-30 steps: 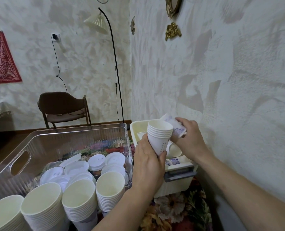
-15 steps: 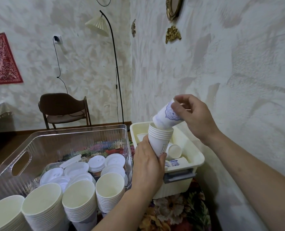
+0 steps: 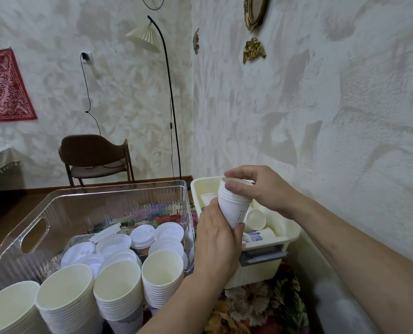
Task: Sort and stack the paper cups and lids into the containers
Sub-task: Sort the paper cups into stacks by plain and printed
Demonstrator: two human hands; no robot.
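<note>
My left hand (image 3: pixel 216 239) grips the lower part of a small stack of white paper cups (image 3: pixel 233 208), held above the cream plastic bin (image 3: pixel 261 273). My right hand (image 3: pixel 256 188) sits on top of that stack, thumb and fingers curled round its rim. Loose small cups, one with a blue print (image 3: pixel 257 236), lie inside the bin. A clear plastic container (image 3: pixel 55 210) to the left holds several white lids (image 3: pixel 144 233). Tall stacks of larger cups (image 3: pixel 117 288) stand in front of it.
A textured wall runs close along the right side. A floral cloth (image 3: pixel 248 312) covers the surface under the bin. Behind are a brown chair (image 3: pixel 94 156), a floor lamp (image 3: pixel 166 92) and a red wall hanging (image 3: pixel 2 88).
My right hand lifted a printed cup out of the bin, carried it over the stack and pushed it down into the top; the left hand kept holding the stack.
</note>
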